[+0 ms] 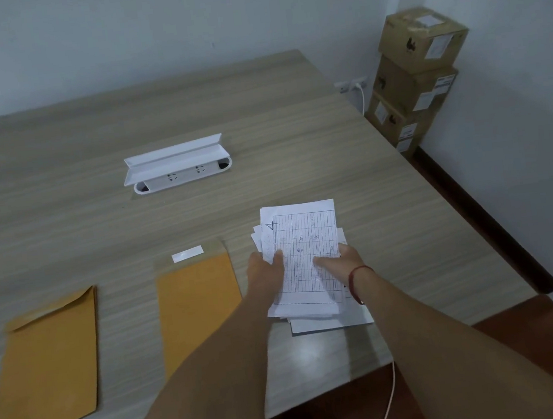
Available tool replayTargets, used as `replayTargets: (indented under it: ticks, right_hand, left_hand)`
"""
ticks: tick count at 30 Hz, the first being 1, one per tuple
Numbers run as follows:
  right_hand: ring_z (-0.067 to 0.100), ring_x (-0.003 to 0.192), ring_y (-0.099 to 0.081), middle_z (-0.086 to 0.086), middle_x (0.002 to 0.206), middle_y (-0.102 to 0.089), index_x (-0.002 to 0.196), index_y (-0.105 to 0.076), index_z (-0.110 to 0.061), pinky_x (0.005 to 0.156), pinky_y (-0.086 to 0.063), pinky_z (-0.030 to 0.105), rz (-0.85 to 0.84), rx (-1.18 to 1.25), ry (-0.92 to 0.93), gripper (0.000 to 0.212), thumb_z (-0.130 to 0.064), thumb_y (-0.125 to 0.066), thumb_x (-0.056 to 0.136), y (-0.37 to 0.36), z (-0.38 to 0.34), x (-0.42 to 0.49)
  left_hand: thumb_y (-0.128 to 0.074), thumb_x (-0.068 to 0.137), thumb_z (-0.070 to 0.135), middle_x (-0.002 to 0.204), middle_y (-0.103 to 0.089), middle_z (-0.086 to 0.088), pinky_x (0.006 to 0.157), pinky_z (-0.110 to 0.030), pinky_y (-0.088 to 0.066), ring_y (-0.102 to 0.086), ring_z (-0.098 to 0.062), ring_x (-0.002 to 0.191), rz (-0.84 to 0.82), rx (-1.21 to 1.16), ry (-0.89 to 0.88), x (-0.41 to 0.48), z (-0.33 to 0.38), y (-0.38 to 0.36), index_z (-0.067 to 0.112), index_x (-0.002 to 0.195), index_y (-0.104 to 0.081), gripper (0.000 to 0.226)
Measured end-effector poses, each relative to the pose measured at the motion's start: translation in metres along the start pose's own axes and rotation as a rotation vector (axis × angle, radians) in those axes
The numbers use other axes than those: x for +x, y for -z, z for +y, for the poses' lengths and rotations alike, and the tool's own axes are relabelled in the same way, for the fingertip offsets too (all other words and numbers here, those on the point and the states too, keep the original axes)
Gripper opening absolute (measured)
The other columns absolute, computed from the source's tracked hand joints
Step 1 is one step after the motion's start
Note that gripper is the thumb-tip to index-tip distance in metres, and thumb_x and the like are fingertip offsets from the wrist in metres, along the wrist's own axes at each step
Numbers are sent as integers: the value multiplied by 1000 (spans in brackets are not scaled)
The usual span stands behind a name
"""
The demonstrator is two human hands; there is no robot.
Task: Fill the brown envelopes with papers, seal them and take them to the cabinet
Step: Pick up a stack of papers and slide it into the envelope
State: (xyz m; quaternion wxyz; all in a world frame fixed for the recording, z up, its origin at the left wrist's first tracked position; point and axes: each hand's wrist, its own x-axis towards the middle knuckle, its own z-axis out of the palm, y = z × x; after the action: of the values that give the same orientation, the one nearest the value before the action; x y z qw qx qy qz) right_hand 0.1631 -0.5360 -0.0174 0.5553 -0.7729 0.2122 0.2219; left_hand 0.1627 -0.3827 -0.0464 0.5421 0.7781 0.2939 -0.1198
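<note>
A loose stack of printed papers (300, 237) lies near the right edge of the wooden table (259, 135). My left hand (264, 268) grips the stack's left side with the thumb on the top sheet. At the stack's right side, my right hand (341, 259) presses fingers on the same sheet. One brown envelope (196, 304) lies just left of my left arm, flap open with a white strip at the top. A second brown envelope (48, 366) lies further left with its flap folded down.
A white socket box (177, 169) with its lid raised is set into the table's middle. Stacked cardboard boxes (415, 79) stand in the right corner by the wall. A thin cable (388, 400) hangs below the table's front edge.
</note>
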Motion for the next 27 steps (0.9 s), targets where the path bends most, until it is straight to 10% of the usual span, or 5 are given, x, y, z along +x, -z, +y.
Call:
replayTargets:
  ticks: [27]
  right_hand:
    - [28,133,-43,8,146,-45,143,-36,-6,112,-36,42,-327,-251,-2,57,-17,-60,92,-119,-72,11]
  left_hand:
    - [-46,100,25,118,-54,-4,86,-36,-50,-55,-21,101,145,-135,-38,16,1,144,11,129,-39,33]
